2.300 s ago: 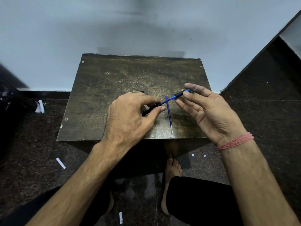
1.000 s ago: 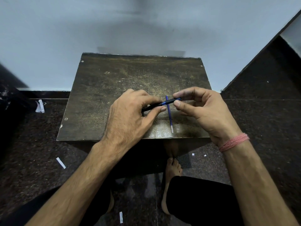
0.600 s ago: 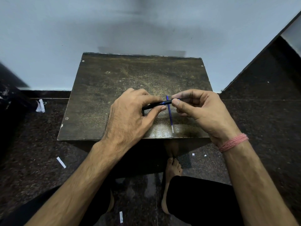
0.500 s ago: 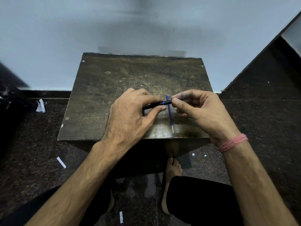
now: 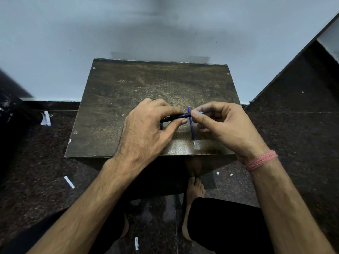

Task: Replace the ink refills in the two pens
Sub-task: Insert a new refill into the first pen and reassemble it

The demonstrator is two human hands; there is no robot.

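A black pen barrel (image 5: 172,117) with a blue band is held level just above the small dark table (image 5: 128,96). My left hand (image 5: 148,131) grips the barrel between thumb and fingers. My right hand (image 5: 223,125) pinches the pen's blue front piece (image 5: 199,112) at the barrel's right end, thumb and forefinger closed on it. A loose blue refill (image 5: 192,131) lies on the table under the two hands, pointing toward the near edge, its clear tip close to that edge. A second pen is not visible.
The table stands against a pale wall, with dark speckled floor around it. Scraps of white paper (image 5: 69,182) lie on the floor at left and below. My bare feet (image 5: 194,187) and black-clad knees are under the table's near edge.
My right hand has drawn in leftward, bringing the blue front piece up to the barrel's end; the exposed blue refill between the hands has shortened. The left hand stayed put.
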